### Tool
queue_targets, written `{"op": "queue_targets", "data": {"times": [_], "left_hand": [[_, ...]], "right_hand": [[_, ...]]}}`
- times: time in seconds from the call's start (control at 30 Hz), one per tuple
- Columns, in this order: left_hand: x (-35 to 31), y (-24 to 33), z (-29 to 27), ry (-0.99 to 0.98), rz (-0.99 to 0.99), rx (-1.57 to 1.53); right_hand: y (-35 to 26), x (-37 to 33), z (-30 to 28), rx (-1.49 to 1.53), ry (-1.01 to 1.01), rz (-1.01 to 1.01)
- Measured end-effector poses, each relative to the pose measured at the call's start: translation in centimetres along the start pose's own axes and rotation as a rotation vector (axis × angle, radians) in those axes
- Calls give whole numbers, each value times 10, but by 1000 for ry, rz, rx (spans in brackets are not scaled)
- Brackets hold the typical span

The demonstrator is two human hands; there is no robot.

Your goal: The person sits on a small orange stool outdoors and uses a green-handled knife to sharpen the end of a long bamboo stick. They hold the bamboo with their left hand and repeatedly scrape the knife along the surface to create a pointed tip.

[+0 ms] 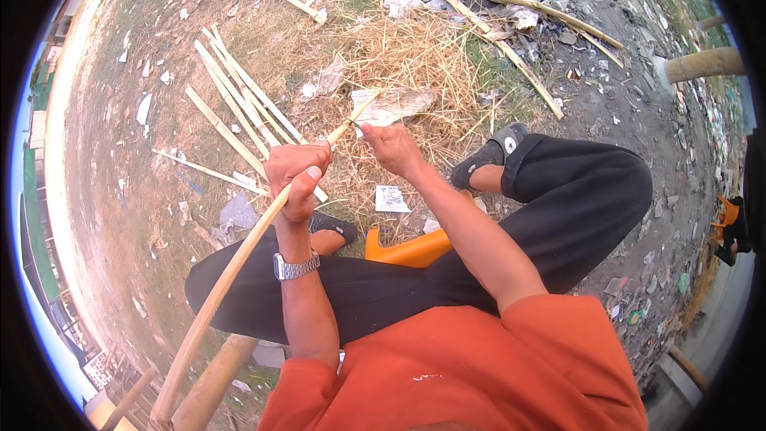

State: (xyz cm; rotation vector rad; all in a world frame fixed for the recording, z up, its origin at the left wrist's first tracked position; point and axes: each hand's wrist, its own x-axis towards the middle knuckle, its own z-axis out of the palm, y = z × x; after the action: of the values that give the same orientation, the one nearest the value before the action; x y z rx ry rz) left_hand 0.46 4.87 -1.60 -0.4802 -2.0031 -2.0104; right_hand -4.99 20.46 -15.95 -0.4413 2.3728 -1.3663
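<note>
left hand [297,179] grip closed round bamboo strip [231,267] — long axis lower-left to upper-right, right hand [391,148] grip pinching its tip

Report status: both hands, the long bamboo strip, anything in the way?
Left hand fisted around long pale bamboo strip. Right hand at strip's tip, apparently working it with a small blade, barely visible. Split bamboo slats lie beyond on dry straw, clear of hands.

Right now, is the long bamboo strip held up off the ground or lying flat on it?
Held up. The left hand grips the bamboo strip, which slants across the lap, while the right hand is at its upper tip.
</note>
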Motion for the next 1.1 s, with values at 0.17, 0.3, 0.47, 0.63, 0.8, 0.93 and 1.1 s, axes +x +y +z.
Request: {"op": "queue_targets", "data": {"times": [0.17, 0.3, 0.47, 0.63, 0.8, 0.93, 1.1], "left_hand": [[-9, -5, -8, 108, 10, -38], [-16, -10, -20, 216, 1, -163], [-18, -2, -26, 212, 79, -265], [-7, -9, -25, 181, 21, -259], [-1, -10, -28, 276, 34, -296], [5, -13, -25, 273, -4, -251], [10, -13, -24, 257, -5, -242]], "right_hand": [[-2, 5, 13, -303, 50, 12], [-10, 9, 32, -417, 241, -55], [24, -26, -36, -581, -50, 736], [27, -24, -55, -238, 79, 551], [-26, -15, -8, 88, 78, 77], [-37, -20, 9, 23, 4, 127], [-11, -9, 7, -64, -11, 157]]}}
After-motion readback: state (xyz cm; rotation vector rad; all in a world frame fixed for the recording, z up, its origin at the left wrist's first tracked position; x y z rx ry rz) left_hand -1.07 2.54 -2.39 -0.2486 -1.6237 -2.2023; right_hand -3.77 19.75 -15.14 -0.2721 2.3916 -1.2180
